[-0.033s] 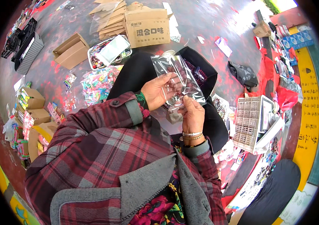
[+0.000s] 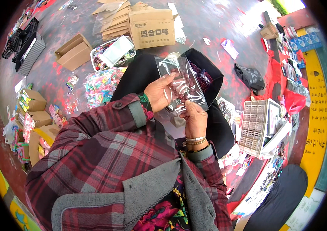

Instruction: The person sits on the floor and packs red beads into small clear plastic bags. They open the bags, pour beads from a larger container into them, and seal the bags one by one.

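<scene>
Over my lap my hands hold a clear plastic bag (image 2: 172,62), tilted and shiny. Dark red, bead-like pieces (image 2: 180,87) show through it; whether all lie inside I cannot tell. My left hand (image 2: 158,93) grips the bag's left side, thumb on the front and fingers behind. At its lower right edge, my right hand (image 2: 195,118) pinches the plastic between thumb and fingers. Just beyond the bag is an open black container (image 2: 216,75) with dark red items in it. A small greyish object (image 2: 177,121) shows below the bag, partly hidden.
Left of my legs lie a heap of colourful packets (image 2: 101,87), a basket (image 2: 95,61) of small goods and an open carton (image 2: 74,54). A large cardboard box (image 2: 152,29) stands ahead. To the right are a beige plastic crate (image 2: 253,125) and a dark bag (image 2: 249,77).
My right hand and the lower end of the bag have shifted slightly left. The left hand keeps nearly the same place and grip.
</scene>
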Action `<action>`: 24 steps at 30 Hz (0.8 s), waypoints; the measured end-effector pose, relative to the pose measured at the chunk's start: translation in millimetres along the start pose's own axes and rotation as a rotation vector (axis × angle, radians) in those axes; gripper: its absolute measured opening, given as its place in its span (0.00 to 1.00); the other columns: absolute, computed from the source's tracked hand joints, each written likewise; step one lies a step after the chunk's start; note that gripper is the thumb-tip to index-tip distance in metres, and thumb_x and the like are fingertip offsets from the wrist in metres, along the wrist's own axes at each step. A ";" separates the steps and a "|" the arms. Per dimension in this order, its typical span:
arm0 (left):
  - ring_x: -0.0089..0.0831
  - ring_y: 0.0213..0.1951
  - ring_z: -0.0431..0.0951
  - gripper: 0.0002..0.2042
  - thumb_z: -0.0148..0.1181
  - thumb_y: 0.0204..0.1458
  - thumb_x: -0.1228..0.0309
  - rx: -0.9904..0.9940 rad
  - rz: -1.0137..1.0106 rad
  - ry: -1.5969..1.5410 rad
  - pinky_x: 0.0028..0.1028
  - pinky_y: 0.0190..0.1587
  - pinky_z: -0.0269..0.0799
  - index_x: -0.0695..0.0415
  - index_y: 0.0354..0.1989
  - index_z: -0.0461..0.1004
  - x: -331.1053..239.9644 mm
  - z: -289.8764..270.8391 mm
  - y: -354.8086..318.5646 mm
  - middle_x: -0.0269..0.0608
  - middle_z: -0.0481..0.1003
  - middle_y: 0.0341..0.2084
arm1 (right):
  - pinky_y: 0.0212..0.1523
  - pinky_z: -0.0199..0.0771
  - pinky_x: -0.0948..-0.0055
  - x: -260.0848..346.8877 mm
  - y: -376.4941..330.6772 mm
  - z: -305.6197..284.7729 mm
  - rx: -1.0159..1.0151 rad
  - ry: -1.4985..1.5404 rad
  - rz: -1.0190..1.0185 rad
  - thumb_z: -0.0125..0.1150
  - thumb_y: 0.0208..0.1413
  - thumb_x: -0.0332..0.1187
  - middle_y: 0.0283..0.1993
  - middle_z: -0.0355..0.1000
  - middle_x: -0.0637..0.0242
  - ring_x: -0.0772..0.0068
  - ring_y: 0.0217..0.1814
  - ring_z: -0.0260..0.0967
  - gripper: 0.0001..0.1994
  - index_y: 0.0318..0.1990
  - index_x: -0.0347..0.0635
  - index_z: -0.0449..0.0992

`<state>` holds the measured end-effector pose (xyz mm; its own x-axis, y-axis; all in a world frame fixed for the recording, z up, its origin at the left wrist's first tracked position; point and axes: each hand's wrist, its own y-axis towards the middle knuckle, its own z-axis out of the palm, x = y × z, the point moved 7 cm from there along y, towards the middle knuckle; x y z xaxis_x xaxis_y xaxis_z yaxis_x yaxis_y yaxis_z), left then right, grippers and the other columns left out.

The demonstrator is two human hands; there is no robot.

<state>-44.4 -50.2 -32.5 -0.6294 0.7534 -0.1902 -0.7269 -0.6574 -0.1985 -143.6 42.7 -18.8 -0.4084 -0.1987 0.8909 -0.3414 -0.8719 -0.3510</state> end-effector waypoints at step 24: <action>0.25 0.43 0.74 0.16 0.49 0.58 0.66 0.196 -0.138 0.869 0.27 0.47 0.71 0.63 0.52 0.66 8.0 40.3 -23.1 0.39 0.73 0.43 | 0.23 0.63 0.88 80.1 7.3 -14.2 0.149 -0.146 -0.079 0.59 0.51 0.27 0.44 0.73 0.57 0.78 0.41 0.71 0.18 0.51 0.32 0.69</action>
<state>-43.6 -28.5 9.3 -0.1614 0.4969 -0.8527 -0.8643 -0.4881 -0.1209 -190.8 26.7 45.9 -0.2543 -0.1805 0.9501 -0.2339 -0.9418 -0.2415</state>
